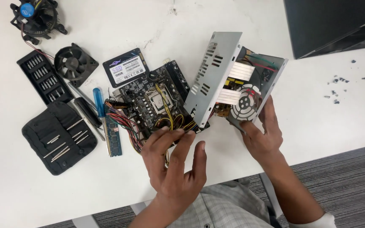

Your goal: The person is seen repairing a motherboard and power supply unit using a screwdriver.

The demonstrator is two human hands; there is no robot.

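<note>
At the middle of the white table, the right hand grips the open grey metal power supply box by its round fan grille, tilted above the black motherboard. The left hand grasps nothing, fingertips on the coloured cable bundle, hiding where it ends. Bare tabletop lies open to the right, the near edge close under both wrists.

White-blue label on black drive; blue fan sticker, probably.

A single head-worn camera looks steeply down from above the person's chest onto a white table, close enough that both forearms fill the lower frame. The left hand sits low at centre, the right hand just beside it to the right. Beyond the hands lies the far table edge; below them, grey carpet.
</note>
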